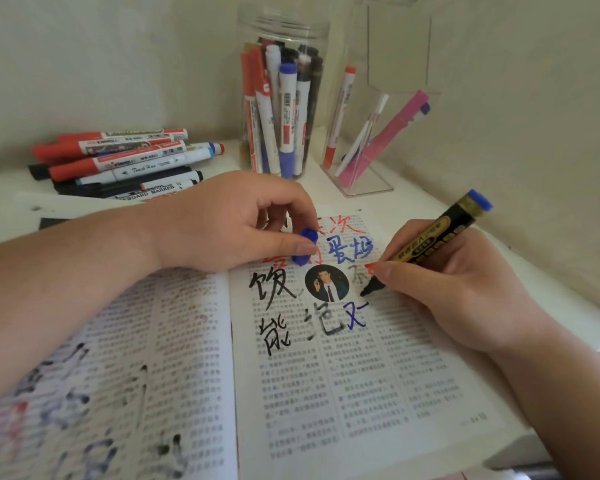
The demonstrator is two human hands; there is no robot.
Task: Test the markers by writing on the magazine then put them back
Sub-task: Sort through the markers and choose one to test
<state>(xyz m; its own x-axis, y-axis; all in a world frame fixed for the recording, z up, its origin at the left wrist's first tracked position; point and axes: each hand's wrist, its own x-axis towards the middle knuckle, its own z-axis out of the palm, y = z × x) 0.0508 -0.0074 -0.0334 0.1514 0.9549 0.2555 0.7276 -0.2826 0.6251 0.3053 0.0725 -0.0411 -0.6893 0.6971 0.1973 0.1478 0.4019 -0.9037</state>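
Note:
An open magazine (326, 375) lies on the white desk, its right page marked with red, blue and black handwritten characters. My right hand (444, 289) grips a black-and-gold marker (430, 245) with a blue end, its dark tip touching the page just above a fresh blue character. My left hand (229, 223) rests on the top of the magazine and pinches a blue cap (305, 245) between thumb and fingers. A clear round jar (281, 98) behind holds several markers upright.
A pile of several red, blue and black markers (125, 161) lies at the back left of the desk. A clear acrylic stand (364, 140) with a red marker and pink pens sits right of the jar. Walls close in behind and right.

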